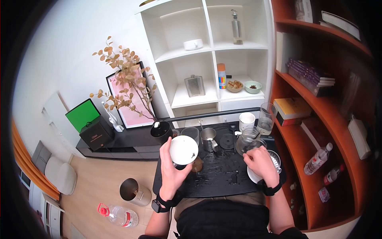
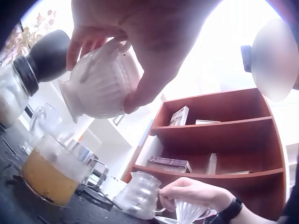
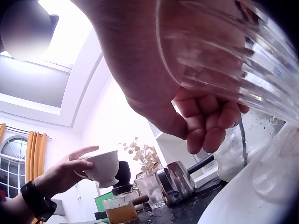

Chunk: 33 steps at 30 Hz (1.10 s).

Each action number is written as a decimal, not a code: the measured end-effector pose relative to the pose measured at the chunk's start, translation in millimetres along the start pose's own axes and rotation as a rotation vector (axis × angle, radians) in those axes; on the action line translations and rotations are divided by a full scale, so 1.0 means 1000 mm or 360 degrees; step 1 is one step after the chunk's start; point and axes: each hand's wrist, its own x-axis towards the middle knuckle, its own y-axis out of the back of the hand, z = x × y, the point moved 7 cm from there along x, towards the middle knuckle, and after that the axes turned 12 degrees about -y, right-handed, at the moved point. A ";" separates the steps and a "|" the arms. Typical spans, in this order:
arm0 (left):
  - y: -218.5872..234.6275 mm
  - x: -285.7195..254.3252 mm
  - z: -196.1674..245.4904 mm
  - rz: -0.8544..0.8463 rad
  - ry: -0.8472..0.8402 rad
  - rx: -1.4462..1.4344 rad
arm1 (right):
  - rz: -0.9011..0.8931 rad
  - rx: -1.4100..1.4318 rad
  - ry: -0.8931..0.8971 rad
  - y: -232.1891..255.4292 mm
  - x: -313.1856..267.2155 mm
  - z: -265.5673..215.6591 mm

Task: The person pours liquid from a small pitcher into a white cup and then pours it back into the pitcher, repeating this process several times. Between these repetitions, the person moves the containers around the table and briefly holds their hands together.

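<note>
My left hand (image 1: 173, 169) holds a white fluted cup (image 2: 100, 86) by its sides, tilted over the left part of the black tray. Dark specks show on the cup's white round face in the head view. Below it stands a glass of amber liquid (image 2: 51, 177). My right hand (image 1: 260, 163) curls its fingers at the handle side of a clear glass carafe (image 2: 140, 193), gripping the handle. A ribbed clear glass dripper (image 3: 252, 79) sits beside that wrist, over a white saucer (image 1: 253, 175). The carafe's handle is partly hidden by the fingers.
Across the wet black tray (image 1: 215, 187) stand a metal pitcher (image 1: 209, 139), a black round lid (image 1: 227, 141), a white mug (image 1: 246, 118) and a tall glass (image 1: 267, 117). A bookcase (image 1: 302, 115) rises close on the right. A metal bin (image 1: 143, 195) and plastic bottle (image 1: 123, 216) stand left.
</note>
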 end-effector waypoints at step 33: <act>-0.108 -0.013 0.028 -0.0577 0.0023 -0.0309 | 0.0057 0.0016 0.0051 -0.001 0.000 0.001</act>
